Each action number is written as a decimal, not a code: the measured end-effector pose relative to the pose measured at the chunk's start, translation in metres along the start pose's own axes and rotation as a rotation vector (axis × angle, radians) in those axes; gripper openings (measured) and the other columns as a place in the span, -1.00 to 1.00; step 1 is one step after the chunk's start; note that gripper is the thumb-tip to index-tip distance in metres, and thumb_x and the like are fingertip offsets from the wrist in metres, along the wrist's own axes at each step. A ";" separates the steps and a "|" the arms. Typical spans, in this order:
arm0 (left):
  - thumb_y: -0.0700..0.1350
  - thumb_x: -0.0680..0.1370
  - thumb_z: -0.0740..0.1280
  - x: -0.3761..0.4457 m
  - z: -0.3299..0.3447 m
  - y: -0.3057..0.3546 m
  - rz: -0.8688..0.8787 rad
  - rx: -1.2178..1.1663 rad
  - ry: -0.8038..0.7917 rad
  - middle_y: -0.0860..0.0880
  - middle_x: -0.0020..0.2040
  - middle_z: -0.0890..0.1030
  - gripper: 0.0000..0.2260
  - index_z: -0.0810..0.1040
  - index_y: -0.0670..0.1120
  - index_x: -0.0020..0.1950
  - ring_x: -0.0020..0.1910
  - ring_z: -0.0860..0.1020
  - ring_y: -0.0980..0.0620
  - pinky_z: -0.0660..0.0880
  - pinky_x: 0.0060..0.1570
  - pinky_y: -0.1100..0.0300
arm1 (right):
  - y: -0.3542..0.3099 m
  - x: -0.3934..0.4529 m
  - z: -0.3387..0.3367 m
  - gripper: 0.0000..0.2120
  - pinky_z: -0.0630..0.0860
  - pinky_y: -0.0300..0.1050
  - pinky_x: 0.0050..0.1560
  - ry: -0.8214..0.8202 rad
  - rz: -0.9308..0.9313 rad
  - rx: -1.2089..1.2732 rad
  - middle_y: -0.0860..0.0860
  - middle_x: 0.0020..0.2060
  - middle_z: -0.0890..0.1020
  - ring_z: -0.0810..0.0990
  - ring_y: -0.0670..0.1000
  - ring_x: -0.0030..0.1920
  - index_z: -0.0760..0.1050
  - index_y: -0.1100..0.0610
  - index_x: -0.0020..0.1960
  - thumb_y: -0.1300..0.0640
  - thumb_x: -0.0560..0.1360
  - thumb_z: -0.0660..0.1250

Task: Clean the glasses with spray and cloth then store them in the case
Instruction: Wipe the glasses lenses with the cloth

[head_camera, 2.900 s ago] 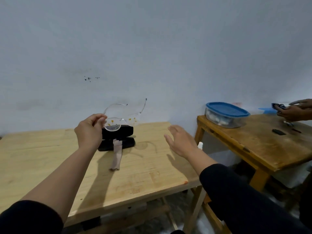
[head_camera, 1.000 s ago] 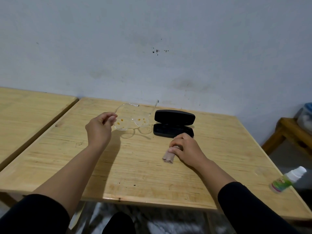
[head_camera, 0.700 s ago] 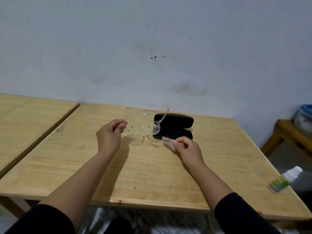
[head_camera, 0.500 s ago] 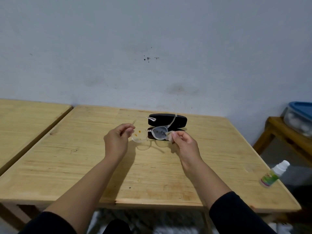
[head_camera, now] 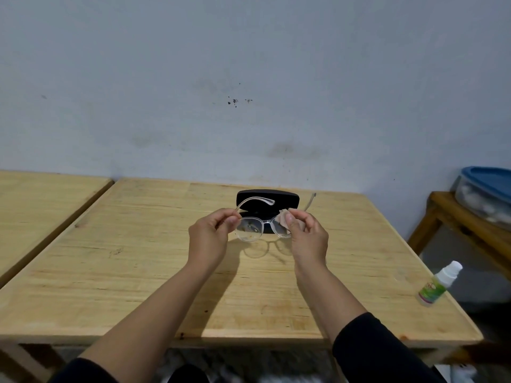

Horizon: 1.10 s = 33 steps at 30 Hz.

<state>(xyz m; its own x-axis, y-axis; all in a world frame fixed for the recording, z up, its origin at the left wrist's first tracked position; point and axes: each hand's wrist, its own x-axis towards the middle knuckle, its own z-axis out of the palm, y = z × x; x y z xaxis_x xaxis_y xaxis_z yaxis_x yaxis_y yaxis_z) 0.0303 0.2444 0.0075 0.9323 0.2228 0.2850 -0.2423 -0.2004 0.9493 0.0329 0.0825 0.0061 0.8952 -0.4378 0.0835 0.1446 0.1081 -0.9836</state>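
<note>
Clear-framed glasses [head_camera: 250, 229] are held up above the wooden table [head_camera: 138, 272], temples unfolded and pointing away from me. My left hand [head_camera: 211, 233] pinches the frame at its left hinge. My right hand [head_camera: 305, 234] pinches a small beige cloth [head_camera: 283, 218] over the right lens, which it mostly hides. The black case [head_camera: 287, 200] lies open on the table just behind the glasses. A small white spray bottle [head_camera: 438, 284] with a green label lies near the table's right edge.
A second wooden table [head_camera: 41, 205] adjoins on the left across a narrow gap. At the right stands a lower wooden table [head_camera: 470, 230] with a clear box with a blue lid [head_camera: 486, 190]. A grey wall rises behind.
My right hand picked the cloth off the table and brought it onto the right lens. My left hand turned the glasses to face me and drew them in front of the case.
</note>
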 end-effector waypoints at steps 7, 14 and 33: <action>-0.20 0.53 0.32 0.004 0.000 -0.006 -0.042 -0.010 -0.002 0.07 -0.17 0.68 -0.81 0.62 0.04 -0.21 -0.11 0.67 0.02 0.54 0.00 0.20 | -0.005 0.000 -0.002 -0.91 0.43 -0.37 -0.30 -0.098 0.043 -0.030 -0.11 -0.16 0.64 0.55 -0.10 -0.20 0.58 -0.09 -0.02 0.04 0.48 0.36; -0.22 0.52 0.33 0.005 0.004 -0.005 -0.046 -0.016 0.001 0.06 -0.12 0.69 -0.81 0.63 0.04 -0.21 -0.13 0.66 0.08 0.55 0.02 0.19 | -0.004 -0.002 -0.002 -0.95 0.43 -0.26 -0.26 -0.023 0.017 -0.033 -0.09 -0.22 0.59 0.54 -0.11 -0.19 0.52 0.00 -0.12 0.14 0.47 0.36; -0.24 0.52 0.33 0.003 0.012 -0.004 0.035 0.002 -0.043 0.26 -0.29 0.66 -0.75 0.62 0.08 -0.25 -0.18 0.66 0.17 0.54 -0.03 0.28 | 0.003 -0.002 -0.006 -0.91 0.45 -0.43 -0.23 0.036 0.056 0.101 -0.17 -0.18 0.66 0.62 -0.17 -0.10 0.64 0.02 -0.08 0.09 0.41 0.44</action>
<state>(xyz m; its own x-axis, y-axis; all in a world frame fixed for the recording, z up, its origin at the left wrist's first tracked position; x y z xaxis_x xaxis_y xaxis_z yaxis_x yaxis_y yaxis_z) 0.0377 0.2347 0.0031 0.9339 0.1740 0.3123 -0.2749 -0.2089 0.9385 0.0293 0.0786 0.0021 0.8876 -0.4602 0.0211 0.1380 0.2220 -0.9652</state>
